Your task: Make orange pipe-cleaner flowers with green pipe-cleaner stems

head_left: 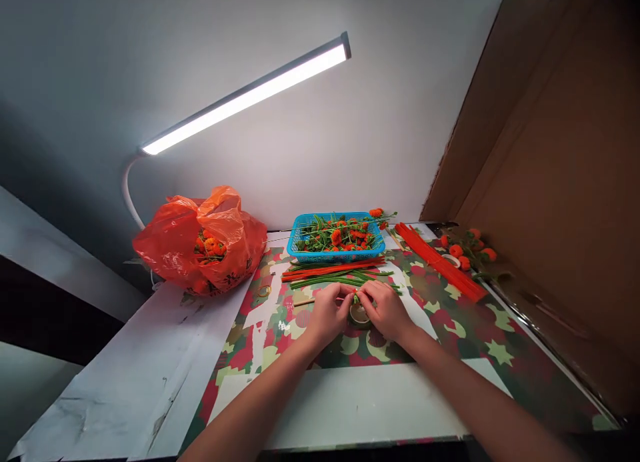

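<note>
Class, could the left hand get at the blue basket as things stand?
Probably yes: only low red sticks and green stems lie between the left hand and the blue basket, though that hand is busy with a small red-and-green piece.

Left hand [330,312] and right hand [385,309] pinching small green piece [356,299], blue basket [340,255] behind, lit lamp [245,101] above

Pale wall [390,135], lit bar lamp [247,99], brown cardboard [555,162]

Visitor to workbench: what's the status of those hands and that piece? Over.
Left hand and right hand together, pinching small green-and-orange piece. Finer detail too small to tell. Ring-like item close beneath; green stems just beyond.
</note>
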